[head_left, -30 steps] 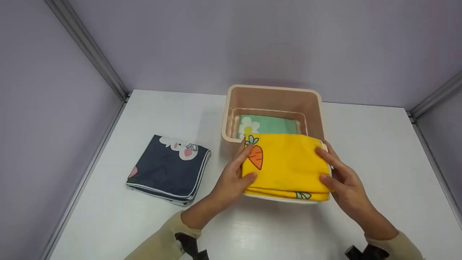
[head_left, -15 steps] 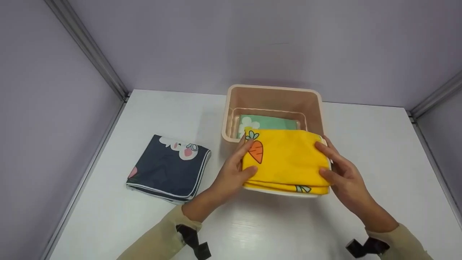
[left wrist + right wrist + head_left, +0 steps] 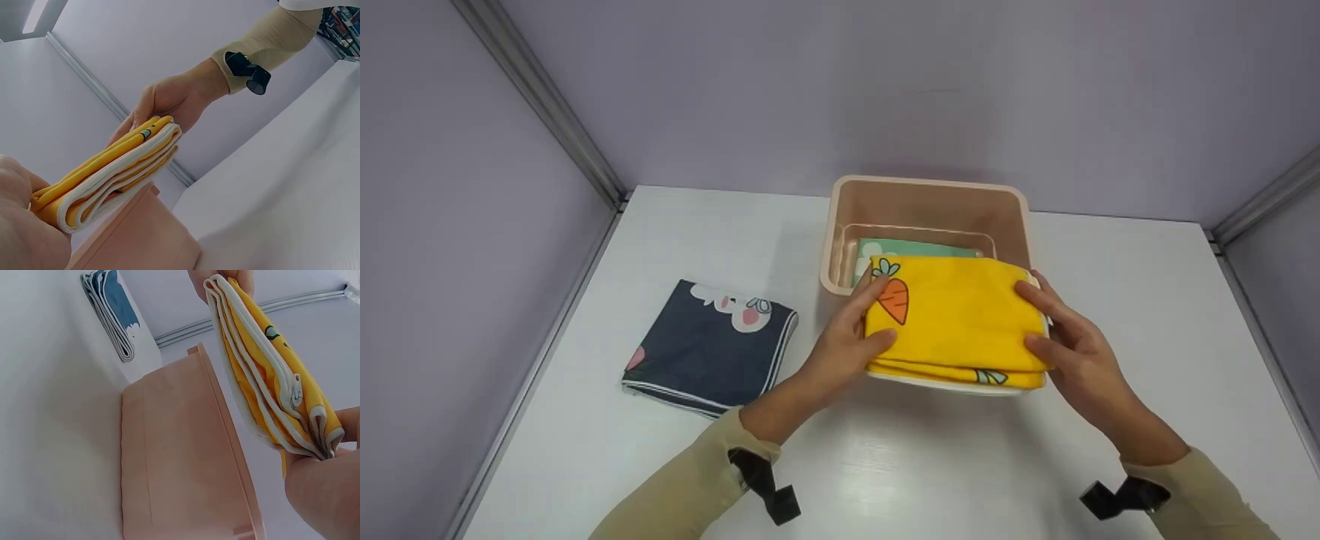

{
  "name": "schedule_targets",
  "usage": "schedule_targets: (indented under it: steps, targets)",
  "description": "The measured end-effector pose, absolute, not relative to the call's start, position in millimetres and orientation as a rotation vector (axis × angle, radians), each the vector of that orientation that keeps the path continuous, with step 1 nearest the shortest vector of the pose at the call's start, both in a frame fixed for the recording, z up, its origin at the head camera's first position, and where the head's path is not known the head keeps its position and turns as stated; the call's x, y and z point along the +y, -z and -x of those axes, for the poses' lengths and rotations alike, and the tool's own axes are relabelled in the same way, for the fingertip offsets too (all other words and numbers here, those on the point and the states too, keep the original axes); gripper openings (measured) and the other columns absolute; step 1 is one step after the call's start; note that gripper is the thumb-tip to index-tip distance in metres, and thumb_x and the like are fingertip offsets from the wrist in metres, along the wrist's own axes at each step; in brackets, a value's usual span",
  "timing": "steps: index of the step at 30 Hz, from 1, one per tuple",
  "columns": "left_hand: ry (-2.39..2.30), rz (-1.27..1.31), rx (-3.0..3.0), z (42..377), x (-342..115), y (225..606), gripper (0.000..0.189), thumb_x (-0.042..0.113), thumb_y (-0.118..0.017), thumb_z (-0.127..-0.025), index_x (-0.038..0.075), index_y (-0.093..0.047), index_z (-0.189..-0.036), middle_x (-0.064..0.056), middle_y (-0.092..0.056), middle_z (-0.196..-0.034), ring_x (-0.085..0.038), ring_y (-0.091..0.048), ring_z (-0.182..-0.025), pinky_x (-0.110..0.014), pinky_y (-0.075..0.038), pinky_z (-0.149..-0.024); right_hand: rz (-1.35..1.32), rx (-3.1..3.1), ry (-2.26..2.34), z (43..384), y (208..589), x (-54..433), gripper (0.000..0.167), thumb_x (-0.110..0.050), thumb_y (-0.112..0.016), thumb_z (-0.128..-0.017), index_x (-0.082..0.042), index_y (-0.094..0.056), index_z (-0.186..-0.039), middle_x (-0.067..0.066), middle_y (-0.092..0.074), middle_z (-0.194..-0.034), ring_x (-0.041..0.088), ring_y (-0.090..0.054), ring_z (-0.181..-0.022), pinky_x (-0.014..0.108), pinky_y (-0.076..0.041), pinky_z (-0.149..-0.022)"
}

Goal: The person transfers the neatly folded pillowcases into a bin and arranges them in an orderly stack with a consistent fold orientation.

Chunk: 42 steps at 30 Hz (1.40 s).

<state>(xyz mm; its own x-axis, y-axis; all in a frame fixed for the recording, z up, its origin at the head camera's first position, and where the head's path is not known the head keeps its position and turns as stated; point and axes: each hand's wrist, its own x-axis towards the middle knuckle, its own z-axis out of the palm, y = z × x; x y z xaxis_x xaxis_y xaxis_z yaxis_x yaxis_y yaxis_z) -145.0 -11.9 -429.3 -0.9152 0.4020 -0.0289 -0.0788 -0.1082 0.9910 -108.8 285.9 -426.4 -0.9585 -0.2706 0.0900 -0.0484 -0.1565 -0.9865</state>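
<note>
Both hands hold a folded yellow fabric cover (image 3: 960,315) with a carrot print and white piped edges. A zip pull (image 3: 297,391) shows on its edge in the right wrist view. The left hand (image 3: 844,341) grips its left side, thumb on top and other fingers partly hidden. On the opposite side, the right hand (image 3: 1072,349) pinches it the same way. The cover is held in the air over the near rim of a pinkish-beige bin (image 3: 930,182). Inside the bin lies a green folded cloth (image 3: 919,247) with a white flower, partly hidden by the yellow cover.
A dark blue folded cloth (image 3: 709,345) with a white animal print lies on the white table (image 3: 1117,285), left of the bin; the left forearm overlaps its near corner. Pale walls (image 3: 930,90) close in the back and both sides.
Both hands have moved the yellow cover forward, away from the body and further over the bin. More of the green cloth is now hidden. The bin and dark blue cloth have stayed put.
</note>
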Motion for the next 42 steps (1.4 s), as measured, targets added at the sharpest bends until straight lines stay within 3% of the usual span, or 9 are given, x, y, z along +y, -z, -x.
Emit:
schedule_targets:
  steps: [35,42]
  targets:
    - [-2.078,-0.322,1.893,173,-12,415,0.073,-0.012,-0.055,-0.096,0.01,-0.029,-0.161,0.003,-0.005,-0.171,-0.012,-0.013,-0.155,-0.026,-0.028,-0.118,0.375,1.973,2.188,139,415,285,0.058,0.006,-0.048,-0.104,-0.002,-0.03,-0.159,0.008,0.005,-0.172,0.027,-0.002,-0.157,0.025,-0.038,-0.11]
    - [-2.082,-0.323,1.86,182,-9,415,0.072,-0.01,-0.055,-0.097,0.011,-0.029,-0.161,0.003,-0.01,-0.171,-0.016,-0.034,-0.146,-0.026,-0.038,-0.113,0.329,1.99,2.175,146,411,286,0.057,0.005,-0.049,-0.104,-0.004,-0.034,-0.158,0.006,0.005,-0.172,0.028,0.0,-0.157,0.023,-0.038,-0.109]
